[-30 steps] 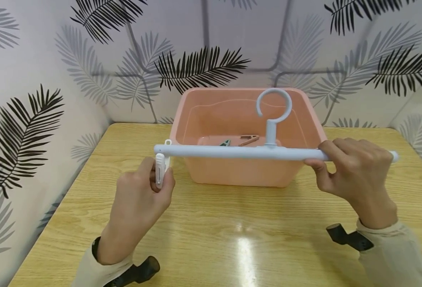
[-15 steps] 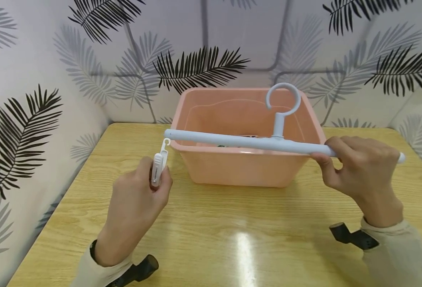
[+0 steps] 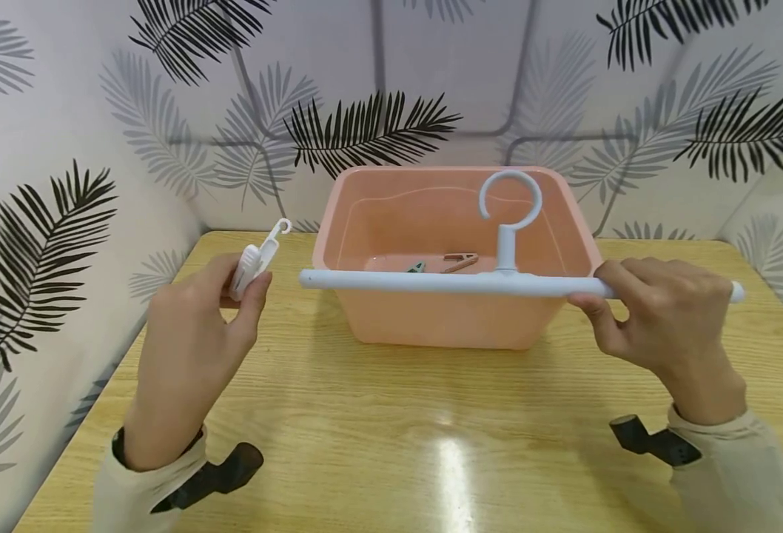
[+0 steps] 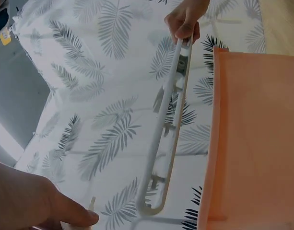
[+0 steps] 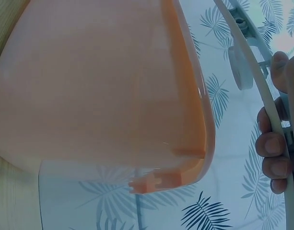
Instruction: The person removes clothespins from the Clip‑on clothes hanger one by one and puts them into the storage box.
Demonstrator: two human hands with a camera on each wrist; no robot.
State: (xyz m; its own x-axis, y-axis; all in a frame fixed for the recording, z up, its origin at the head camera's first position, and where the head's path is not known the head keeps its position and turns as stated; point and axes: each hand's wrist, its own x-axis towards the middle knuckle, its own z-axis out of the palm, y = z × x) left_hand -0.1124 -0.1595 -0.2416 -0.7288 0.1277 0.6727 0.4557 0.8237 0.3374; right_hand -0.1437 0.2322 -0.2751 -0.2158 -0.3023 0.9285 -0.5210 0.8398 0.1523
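Observation:
My left hand (image 3: 195, 333) pinches a white clothespin (image 3: 251, 266) between thumb and fingers, its small hooked end pointing up and away. In the left wrist view that clothespin is mostly hidden behind the thumb. My right hand (image 3: 664, 318) grips the right part of a pale blue hanger (image 3: 418, 281), held level in front of the basin with its round hook up. Seen in the left wrist view, the hanger (image 4: 158, 129) is a long frame with cross pieces inside. The clothespin is apart from the hanger's left end.
A pink plastic basin (image 3: 445, 318) stands on the wooden table (image 3: 365, 422) behind the hanger. Inside it lie a green clothespin (image 3: 417, 266) and a brownish-pink clothespin (image 3: 461, 261). A leaf-patterned backdrop (image 3: 232, 96) rises behind the table.
The clothespin has come away from the hanger's left end and moved left with my left hand. The hanger tilted, left end up, then came back level, shifted slightly to the right.

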